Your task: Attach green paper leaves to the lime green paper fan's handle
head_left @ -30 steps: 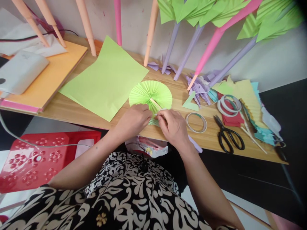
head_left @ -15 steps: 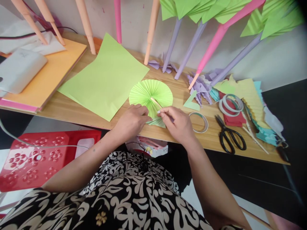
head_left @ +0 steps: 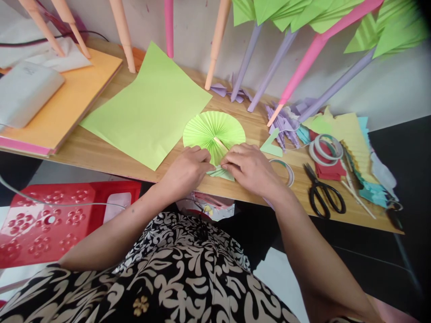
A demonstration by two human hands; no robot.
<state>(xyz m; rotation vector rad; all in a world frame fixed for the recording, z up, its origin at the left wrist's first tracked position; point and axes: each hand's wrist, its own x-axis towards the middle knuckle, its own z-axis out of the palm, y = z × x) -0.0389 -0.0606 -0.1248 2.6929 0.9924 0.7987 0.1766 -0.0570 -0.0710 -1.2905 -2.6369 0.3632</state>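
Note:
A round pleated fan of light green paper point(head_left: 220, 123) lies near the table's front edge, with a pale thin stick point(head_left: 220, 143) running from its centre toward my right hand. At the fan's near left edge, my left hand point(head_left: 191, 166) is closed, its fingertips pinching the pleated paper. My right hand point(head_left: 247, 166) is closed at the near right edge, thumb and fingers pressed together over the pleats. A small whitish bit shows between the fingertips of both hands; what it is I cannot make out. Right beside my right hand lies a tape roll point(head_left: 286, 172), partly covered by it.
A flat green paper sheet point(head_left: 151, 107) lies left of the fan. Black scissors point(head_left: 323, 193), more tape rolls point(head_left: 326, 149) and paper scraps point(head_left: 346, 130) lie to the right. Rolled paper tubes point(head_left: 218, 45) lean on the wall. A red plastic stool point(head_left: 43, 224) stands below left.
My right hand has turned and pressed down closer to my left hand at the fan's near edge, now covering part of the tape roll. My left hand has barely moved.

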